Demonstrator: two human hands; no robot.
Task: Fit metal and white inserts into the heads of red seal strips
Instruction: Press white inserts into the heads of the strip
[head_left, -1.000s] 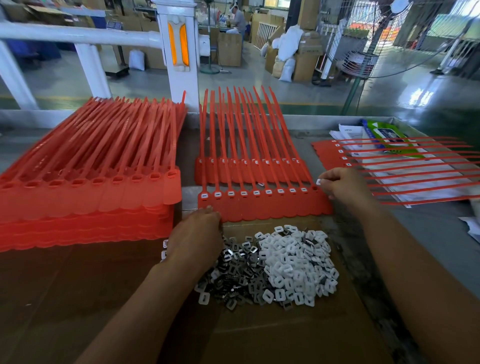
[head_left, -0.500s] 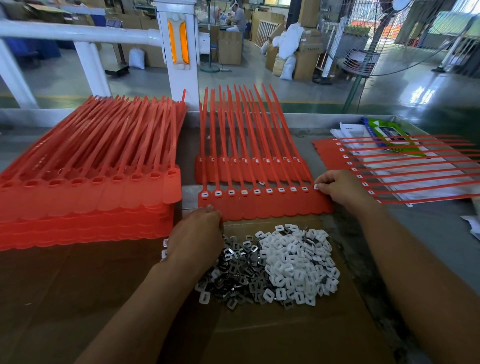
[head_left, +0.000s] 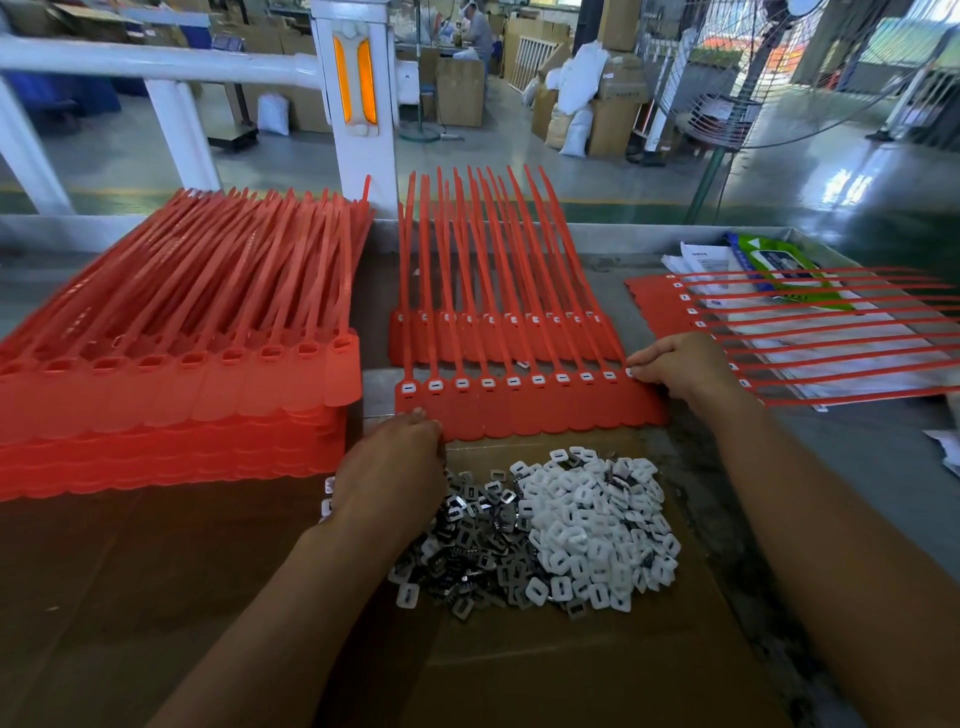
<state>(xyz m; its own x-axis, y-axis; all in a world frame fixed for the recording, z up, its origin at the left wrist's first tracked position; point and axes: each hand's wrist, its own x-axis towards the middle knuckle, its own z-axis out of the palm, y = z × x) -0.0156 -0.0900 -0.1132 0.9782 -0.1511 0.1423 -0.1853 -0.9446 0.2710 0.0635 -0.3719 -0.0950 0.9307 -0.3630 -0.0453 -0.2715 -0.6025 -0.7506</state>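
Note:
A sheet of joined red seal strips (head_left: 524, 410) lies in front of me, its heads in a row with white inserts showing in them. My right hand (head_left: 680, 366) pinches a white insert at the rightmost head of that row. My left hand (head_left: 392, 467) rests curled at the left edge of a heap of metal inserts (head_left: 472, 535); what its fingers hold is hidden. A heap of white inserts (head_left: 597, 525) lies beside the metal ones on brown cardboard (head_left: 571, 670).
A tall stack of red strip sheets (head_left: 171, 374) with open heads fills the left. Another red sheet (head_left: 810, 332) lies sideways at the right over papers and a green packet (head_left: 774, 262). A second sheet (head_left: 498, 338) lies under the middle one. A white rail post (head_left: 358, 104) stands behind.
My right hand has shifted slightly down and left onto the rightmost head of the middle sheet. My left hand stays at the metal heap.

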